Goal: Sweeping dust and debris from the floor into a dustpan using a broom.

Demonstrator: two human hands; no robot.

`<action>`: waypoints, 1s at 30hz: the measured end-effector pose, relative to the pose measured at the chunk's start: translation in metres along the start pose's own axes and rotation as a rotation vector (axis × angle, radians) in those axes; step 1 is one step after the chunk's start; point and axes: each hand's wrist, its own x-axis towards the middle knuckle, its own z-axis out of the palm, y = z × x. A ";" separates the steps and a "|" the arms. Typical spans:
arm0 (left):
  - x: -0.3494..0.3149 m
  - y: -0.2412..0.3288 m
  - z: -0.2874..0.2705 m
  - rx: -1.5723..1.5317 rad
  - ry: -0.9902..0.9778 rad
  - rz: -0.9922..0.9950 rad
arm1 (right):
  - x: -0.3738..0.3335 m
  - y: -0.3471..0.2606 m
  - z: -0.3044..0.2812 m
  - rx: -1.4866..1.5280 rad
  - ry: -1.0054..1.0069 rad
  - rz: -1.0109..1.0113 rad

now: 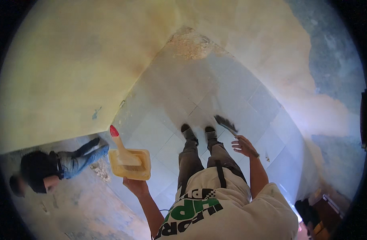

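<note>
My left hand (136, 186) grips a shallow, pale yellow plastic tray (148, 171) from underneath, off to the left of my legs. In the tray rests a broad, pale flat-ended tool (128, 157); its handle sticks up over the far rim and has a red end. At the right, my right hand (245, 146) is closed around the handle of a dark-headed hand brush (226, 123). The brush points forward and left, just right of my feet; whether its head touches the floor I cannot tell.
A tiled floor (239, 86) narrows to a corner with a heap of rubble (189, 45). Yellowish walls (79, 60) rise on both sides; the right one has grey-blue patches. Another person (41, 170) in dark top and jeans stands at far left. Dark items (325, 212) sit at lower right.
</note>
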 end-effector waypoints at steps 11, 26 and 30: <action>0.069 -0.046 0.226 0.078 -0.295 -0.113 | -0.013 -0.063 0.018 0.563 0.308 0.094; 0.218 -0.160 0.324 0.252 -0.631 -0.361 | -0.097 0.009 -0.088 -1.020 1.472 0.376; 0.220 -0.198 0.404 0.213 -0.758 -0.428 | -0.043 -0.059 -0.201 -1.194 1.535 0.458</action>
